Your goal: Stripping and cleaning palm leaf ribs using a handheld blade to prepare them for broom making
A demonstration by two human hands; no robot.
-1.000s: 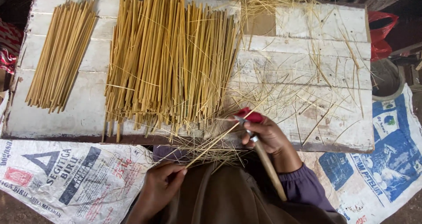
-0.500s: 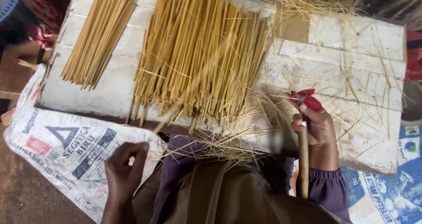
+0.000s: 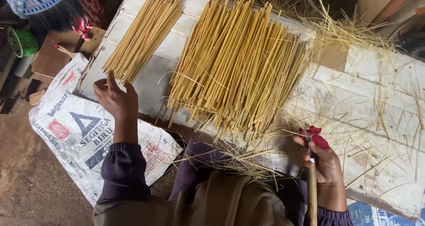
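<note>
Fingers [image 3: 116, 85] of the left hand [image 3: 116, 99] are seen spread and loosely open, nothing held, raised just at the near end of the small bundle of bamboo sticks [image 3: 142, 35]. Fingers of the right hand [image 3: 325, 161] are closed round a wooden-handled tool [image 3: 312, 188], its upper end wrapped in red cloth [image 3: 315, 136]; the blade itself cannot be made out.

Small bundle: lying on the white-painted board [image 3: 376, 119], at its left end, well apart from the large heap of sticks [image 3: 239, 71] at centre. Thin shavings [image 3: 248, 161] are scattered along the board's near edge.

Judgement on handling: the small bundle is probably best tidied with flat fingers pressed against the stick ends, so that they are squared without being rolled off the edge. The tool is best kept pointed away from the lap and the reaching arm.
</note>
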